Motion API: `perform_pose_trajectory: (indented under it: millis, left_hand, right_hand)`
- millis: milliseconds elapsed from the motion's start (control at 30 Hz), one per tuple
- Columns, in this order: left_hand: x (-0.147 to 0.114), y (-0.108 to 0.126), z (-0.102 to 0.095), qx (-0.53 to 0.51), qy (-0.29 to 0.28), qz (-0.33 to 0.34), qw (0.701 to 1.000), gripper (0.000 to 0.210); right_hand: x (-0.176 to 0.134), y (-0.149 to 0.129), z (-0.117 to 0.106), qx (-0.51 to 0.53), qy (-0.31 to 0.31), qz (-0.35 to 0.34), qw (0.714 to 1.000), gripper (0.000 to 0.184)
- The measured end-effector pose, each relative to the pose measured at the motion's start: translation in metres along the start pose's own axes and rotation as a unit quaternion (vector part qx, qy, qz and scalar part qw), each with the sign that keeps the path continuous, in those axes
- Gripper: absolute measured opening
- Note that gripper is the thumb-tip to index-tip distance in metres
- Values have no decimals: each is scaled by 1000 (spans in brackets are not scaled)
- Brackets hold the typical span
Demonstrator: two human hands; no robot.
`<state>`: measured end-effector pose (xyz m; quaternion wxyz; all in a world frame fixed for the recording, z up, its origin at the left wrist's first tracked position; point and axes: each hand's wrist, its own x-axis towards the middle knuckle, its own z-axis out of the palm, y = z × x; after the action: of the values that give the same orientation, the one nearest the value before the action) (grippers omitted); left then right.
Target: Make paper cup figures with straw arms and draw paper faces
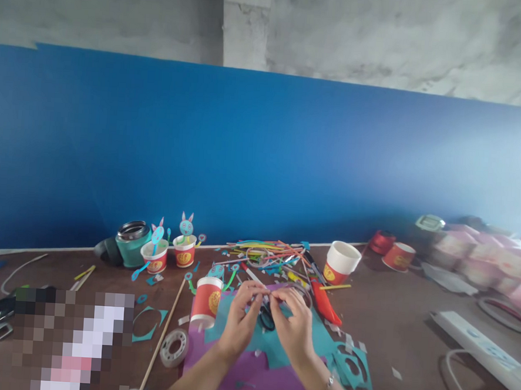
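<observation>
My left hand (242, 320) and my right hand (294, 323) meet above the craft paper, fingertips pinched close together. Whatever small piece lies between them is too small to make out. Under the hands is a teal sheet (277, 350) on top of purple paper (236, 373). Dark scissor handles (267, 319) show in the gap between my hands. Left of my left hand stands a red and white paper cup (206, 302), a blue paper cutout (216, 271) behind its rim and green strips at its sides. A tape roll (174, 348) lies nearer me.
Two cups with rabbit-face cutouts (184, 252) stand by a teal jar (133, 244). Coloured pipe cleaners (265, 254) lie in a heap at the back. To the right are white stacked cups (343, 262), a red pouch (326, 302) and a power strip (483, 347). A thin stick (164, 333) lies left.
</observation>
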<state>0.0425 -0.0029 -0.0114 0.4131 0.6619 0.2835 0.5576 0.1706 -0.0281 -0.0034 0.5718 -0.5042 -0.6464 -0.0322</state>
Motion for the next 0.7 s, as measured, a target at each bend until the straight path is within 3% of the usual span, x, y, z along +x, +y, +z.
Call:
perform_pose_trajectory:
  millis: [533, 700]
  left_hand:
    - [1, -6, 2, -24, 4, -30, 999, 28]
    - [3, -8, -3, -36, 18, -67, 997, 32]
  right_hand:
    - [4, -5, -6, -45, -42, -32, 998, 12]
    - [2, -6, -3, -5, -81, -17, 997, 12]
